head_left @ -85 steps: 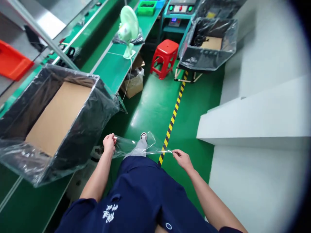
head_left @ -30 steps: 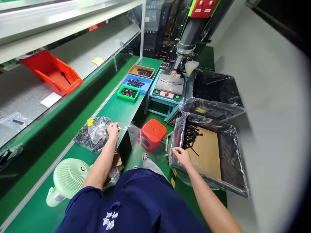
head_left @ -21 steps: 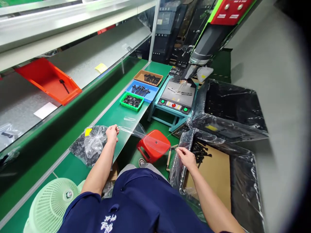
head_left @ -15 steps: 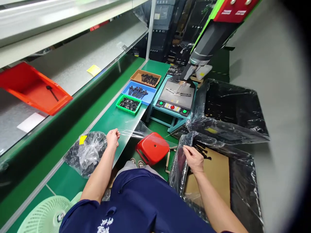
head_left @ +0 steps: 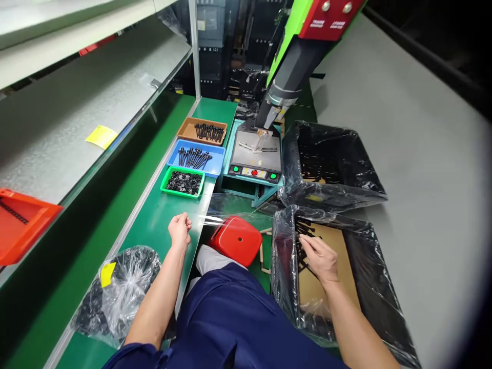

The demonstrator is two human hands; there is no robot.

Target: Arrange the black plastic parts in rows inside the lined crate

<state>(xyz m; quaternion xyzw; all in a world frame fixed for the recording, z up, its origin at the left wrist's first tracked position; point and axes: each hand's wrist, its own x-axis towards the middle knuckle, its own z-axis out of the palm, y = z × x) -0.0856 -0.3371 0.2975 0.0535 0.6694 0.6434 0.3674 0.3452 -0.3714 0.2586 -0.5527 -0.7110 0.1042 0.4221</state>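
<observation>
My left hand (head_left: 179, 230), at the bench edge, is closed in a pinch on clear plastic film (head_left: 212, 220). The thin film stretches to the right above a red stool (head_left: 240, 240). My right hand (head_left: 321, 257) is also pinched closed, over the near plastic-lined bin (head_left: 384, 287). Its fingertips seem to grip the far side of the film, which is hard to see there. Under that hand, black stick-like parts (head_left: 304, 225) lie on a brown cardboard sheet (head_left: 330, 292) in the bin. By my left forearm rests a knotted clear bag (head_left: 130, 287) of dark contents.
Along the green bench (head_left: 154, 218) stand a green tray (head_left: 164, 184), a blue tray (head_left: 219, 159) and a brown tray (head_left: 186, 128) of black parts. Beyond is a machine (head_left: 255, 151) with buttons. Another lined bin (head_left: 365, 169) stands right; an orange bin (head_left: 38, 210) sits left.
The view has shifted, and I am nearer the stool and bench. Both hands keep their pinch, the film still stretched between them. My right hand is now further over the near bin.
</observation>
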